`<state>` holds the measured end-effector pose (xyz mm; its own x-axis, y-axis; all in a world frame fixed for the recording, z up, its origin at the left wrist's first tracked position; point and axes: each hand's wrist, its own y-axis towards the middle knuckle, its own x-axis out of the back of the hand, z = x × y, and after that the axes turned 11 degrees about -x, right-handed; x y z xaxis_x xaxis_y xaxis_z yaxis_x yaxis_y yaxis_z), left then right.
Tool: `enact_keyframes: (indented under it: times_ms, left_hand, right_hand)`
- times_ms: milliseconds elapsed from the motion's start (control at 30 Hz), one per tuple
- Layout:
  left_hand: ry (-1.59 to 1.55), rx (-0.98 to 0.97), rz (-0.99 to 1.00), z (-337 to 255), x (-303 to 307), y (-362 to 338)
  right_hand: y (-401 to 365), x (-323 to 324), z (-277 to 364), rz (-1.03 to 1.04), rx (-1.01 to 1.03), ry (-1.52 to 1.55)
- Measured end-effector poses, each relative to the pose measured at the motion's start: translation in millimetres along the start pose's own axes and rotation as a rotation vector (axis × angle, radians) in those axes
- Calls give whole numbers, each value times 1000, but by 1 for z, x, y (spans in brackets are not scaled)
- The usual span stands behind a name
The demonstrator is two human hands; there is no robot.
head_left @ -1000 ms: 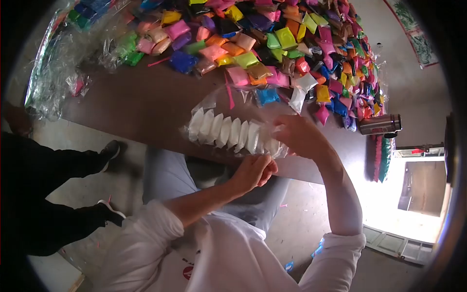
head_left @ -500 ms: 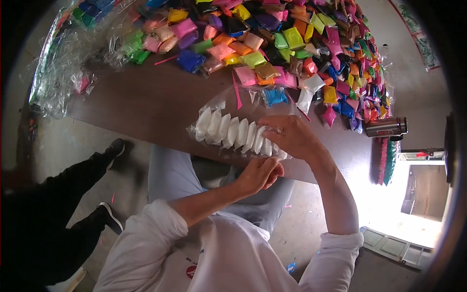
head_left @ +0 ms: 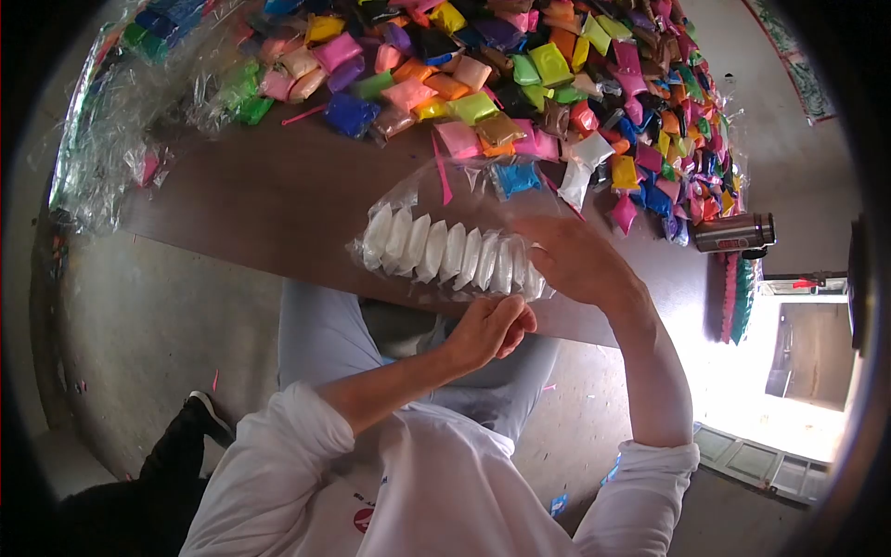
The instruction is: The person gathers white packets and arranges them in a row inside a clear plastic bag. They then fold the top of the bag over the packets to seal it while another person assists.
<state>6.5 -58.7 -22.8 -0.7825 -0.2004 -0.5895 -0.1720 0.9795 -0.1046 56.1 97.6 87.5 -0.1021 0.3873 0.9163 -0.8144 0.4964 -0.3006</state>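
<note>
Clear bag [head_left: 445, 255] of white packets [head_left: 432, 251] lies at bench [head_left: 260, 204] near edge, long axis left-right. Right hand [head_left: 580, 265] grips its right end. Left hand [head_left: 487, 330] fingers curled closed at its near edge. Coloured packets [head_left: 557, 84] heaped behind, steel flask [head_left: 733, 232] right, concrete floor [head_left: 158, 306] below.

A dark brown bench [head_left: 278, 204] carries a heap of coloured packets [head_left: 575, 74] across its far side. Crumpled clear plastic wrapping [head_left: 102, 139] lies at its left end. A metal flask [head_left: 733, 232] lies on its side beside the heap. Another person's black shoe [head_left: 206, 413] rests on the concrete floor [head_left: 158, 316].
</note>
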Motion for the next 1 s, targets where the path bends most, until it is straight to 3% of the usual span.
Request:
enact_keyframes:
  times_ms: [133,233,433,533,600,633,700,733,800,1000]
  left_hand:
    - [9,-13,2,1,1,0]
    - [-6,-7,-1,1,0,0]
    - [-61,33,-15,-1,0,1]
    - [-40,43,-8,-4,0,-1]
    - [-70,69,-17,-3,0,1]
    - [-65,68,-3,-4,1,1]
    - [-31,116,-13,-10,1,0]
    - [8,123,-11,-15,-1,-1]
    - [13,121,-8,-13,-1,0]
    - [-52,162,-52,-9,-1,-1]
  right_hand:
    - [7,-1,-3,94,-53,25]
    - [7,-3,-12,56,106,88]
    - [4,15,-2,163,-69,67]
    - [-3,21,0,177,-169,196]
    - [-5,16,-11,39,53,249]
    - [-9,27,-14,26,45,248]
    - [-21,56,-16,-203,-324,645]
    - [-21,58,-28,-216,-328,648]
    - [-17,59,-62,-594,-451,683]
    - [9,6,-120,-455,-614,740]
